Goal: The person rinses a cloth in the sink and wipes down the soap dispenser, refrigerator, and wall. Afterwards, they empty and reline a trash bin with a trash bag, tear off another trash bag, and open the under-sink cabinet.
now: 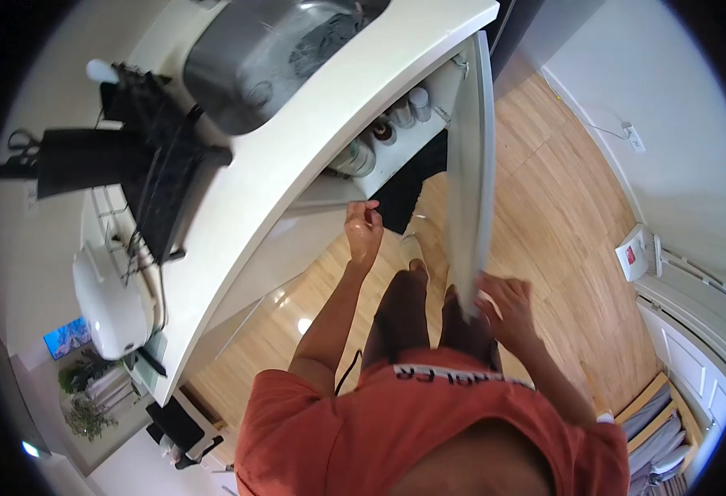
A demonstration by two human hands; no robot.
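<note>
A light grey cabinet door (472, 174) stands swung out below the counter. My right hand (508, 310) is at its free edge, fingers and thumb closed about it. My left hand (365, 231) is held by the cabinet opening, fingers curled inward, with nothing visible in them. It is close to the edge of the neighbouring closed cabinet front (297, 223); whether it touches is unclear. Inside the cabinet are a large glass jar (355, 159), a dark-topped bottle (383, 131) and a white-capped container (419, 102). The counter hides the rest of the inside.
Above is a white countertop (297, 157) with a metal sink (239, 83), a black rack (160, 165) with scissors (22, 142), and a white appliance (111, 302). A black mat (408, 190) lies on the wooden floor (545, 190). Folded wooden chairs (661, 422) stand lower right.
</note>
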